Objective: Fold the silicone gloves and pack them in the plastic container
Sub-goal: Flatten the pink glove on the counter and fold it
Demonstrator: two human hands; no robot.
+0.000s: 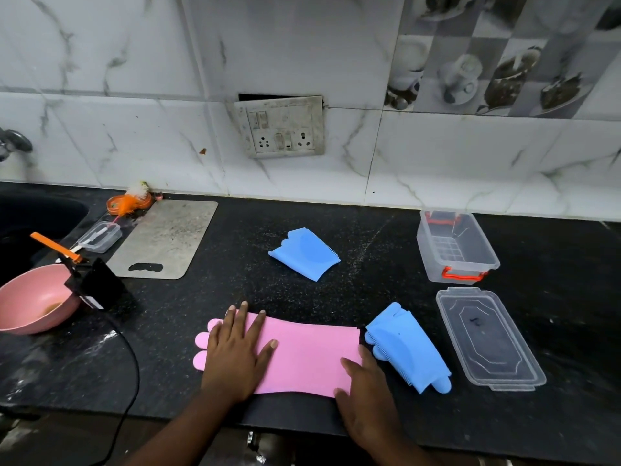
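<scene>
Both hands lie flat and open on the pink glove, gripping nothing: the left hand presses palm-down with fingers spread over the glove's finger end, and the right hand rests with fingers apart on the cuff end, at its near corner. The glove lies stretched out flat along the near edge of the black counter, its rounded fingertips poking out beyond the left hand.

Just past the right hand, touching or nearly touching the pink cuff, lies a folded blue glove with its bristled side showing. Farther right of it the clear lid rests flat on the counter. Beyond the lid, toward the wall, stands the open plastic container with red handles; it looks empty of gloves. A second folded blue glove lies well beyond the hands, near the counter's middle.

Left of the left hand, well apart, sit a pink bowl and, farther back, a grey cutting board.
</scene>
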